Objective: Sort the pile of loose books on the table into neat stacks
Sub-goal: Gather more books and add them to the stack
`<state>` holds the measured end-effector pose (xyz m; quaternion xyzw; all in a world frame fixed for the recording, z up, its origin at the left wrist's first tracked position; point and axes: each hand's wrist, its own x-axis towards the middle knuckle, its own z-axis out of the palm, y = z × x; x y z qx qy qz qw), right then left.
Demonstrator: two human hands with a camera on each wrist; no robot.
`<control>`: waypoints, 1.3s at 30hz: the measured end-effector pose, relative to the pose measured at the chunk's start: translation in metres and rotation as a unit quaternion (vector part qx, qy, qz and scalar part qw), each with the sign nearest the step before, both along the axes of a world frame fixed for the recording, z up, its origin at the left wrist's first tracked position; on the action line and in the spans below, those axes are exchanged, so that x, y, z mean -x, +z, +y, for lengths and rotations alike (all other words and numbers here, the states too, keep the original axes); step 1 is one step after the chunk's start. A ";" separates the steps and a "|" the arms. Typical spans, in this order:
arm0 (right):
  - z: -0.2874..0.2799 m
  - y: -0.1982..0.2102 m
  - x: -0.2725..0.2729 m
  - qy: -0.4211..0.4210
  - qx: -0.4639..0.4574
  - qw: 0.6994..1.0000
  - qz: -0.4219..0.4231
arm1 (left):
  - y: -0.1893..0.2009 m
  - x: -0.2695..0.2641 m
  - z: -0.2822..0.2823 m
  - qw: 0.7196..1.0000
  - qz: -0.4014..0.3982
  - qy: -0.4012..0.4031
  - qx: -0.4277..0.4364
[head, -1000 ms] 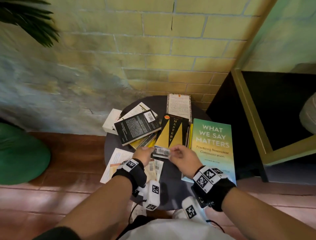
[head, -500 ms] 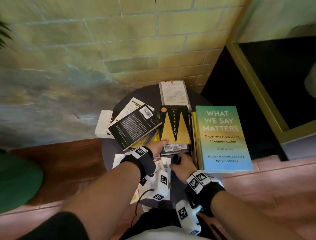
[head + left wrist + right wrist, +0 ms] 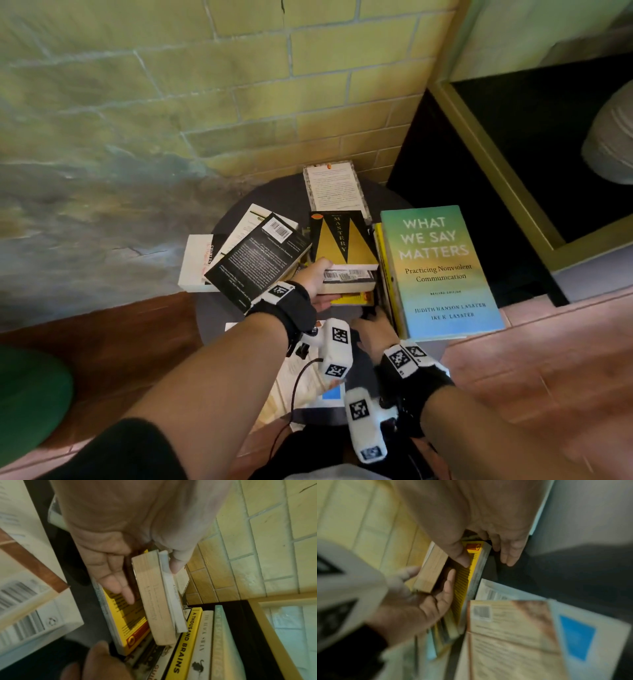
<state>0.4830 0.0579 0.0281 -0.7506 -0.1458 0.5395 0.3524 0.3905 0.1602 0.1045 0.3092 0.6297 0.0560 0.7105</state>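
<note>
Loose books cover a small round dark table (image 3: 274, 198). My left hand (image 3: 317, 275) pinches the near edge of the black and gold Mastery book (image 3: 342, 240), thumb on the cover and fingers beneath, and that edge is raised. The left wrist view shows its tan page edge (image 3: 154, 601) between thumb and fingers. Under it lies a yellow book (image 3: 352, 299). My right hand (image 3: 373, 325) pinches that yellow book's (image 3: 462, 588) near corner, thumb on the cover. A stack topped by the green What We Say Matters book (image 3: 442, 270) stands at the right.
A black back-cover book (image 3: 260, 260) and a white book (image 3: 195, 263) lie tilted at the left, and a white text-covered book (image 3: 335, 188) at the back. Barcoded books (image 3: 513, 635) overhang the near edge. A brick wall is behind, a dark gold-framed cabinet (image 3: 496, 164) right.
My left hand has lifted the near edge of the Mastery book. My right hand dropped from that edge to the yellow book now showing beneath. The view moved closer.
</note>
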 end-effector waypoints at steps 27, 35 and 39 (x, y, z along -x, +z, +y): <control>0.020 0.004 0.002 -0.074 0.081 0.985 0.134 | 0.041 0.117 0.041 0.987 0.007 0.044 -0.152; 0.030 0.010 0.003 -0.079 0.106 0.982 0.135 | 0.017 0.136 0.050 0.949 0.201 -0.103 -0.220; 0.032 0.015 0.005 -0.087 0.099 0.982 0.134 | 0.020 0.140 0.051 0.917 0.294 -0.124 -0.239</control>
